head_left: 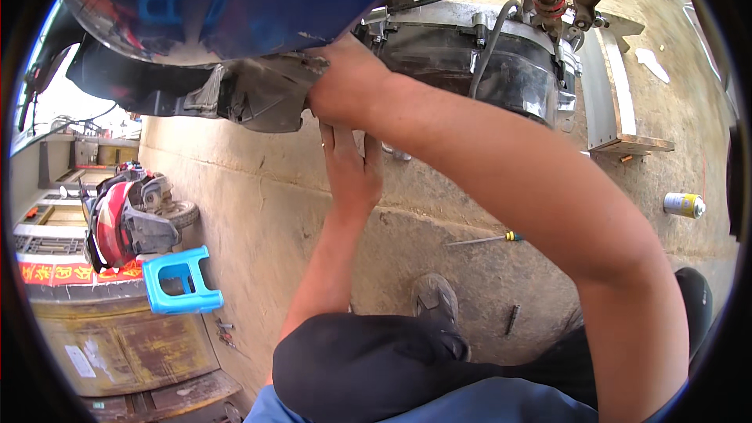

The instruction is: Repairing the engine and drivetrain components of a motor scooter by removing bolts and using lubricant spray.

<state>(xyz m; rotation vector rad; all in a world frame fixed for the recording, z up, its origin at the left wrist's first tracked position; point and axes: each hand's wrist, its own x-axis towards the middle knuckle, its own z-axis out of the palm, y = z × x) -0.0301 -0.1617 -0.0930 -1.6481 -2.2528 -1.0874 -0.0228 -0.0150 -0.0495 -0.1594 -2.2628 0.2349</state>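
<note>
A scooter with a blue body panel [258, 12] fills the top of the view. Below that panel hangs a grey-black plastic underside cover [270, 98]. My right hand [345, 82] reaches in at the cover's right end, and its fingers are hidden behind the bodywork. Just beneath it, my left hand [352, 172] points upward with fingers stretched and apart. The left fingertips disappear behind my right hand and wrist, so any contact there cannot be seen. To the right of my hands is the black and silver engine casing [439, 55], with a grey hose [489, 47] running over it.
A screwdriver [486, 240] lies on the concrete floor below my right forearm, with a dark thin rod [513, 319] nearer me. Right stands a spray can [684, 204] near a wooden-edged stand [615, 110]. Left are a blue stool [205, 298] and a red scooter [117, 223].
</note>
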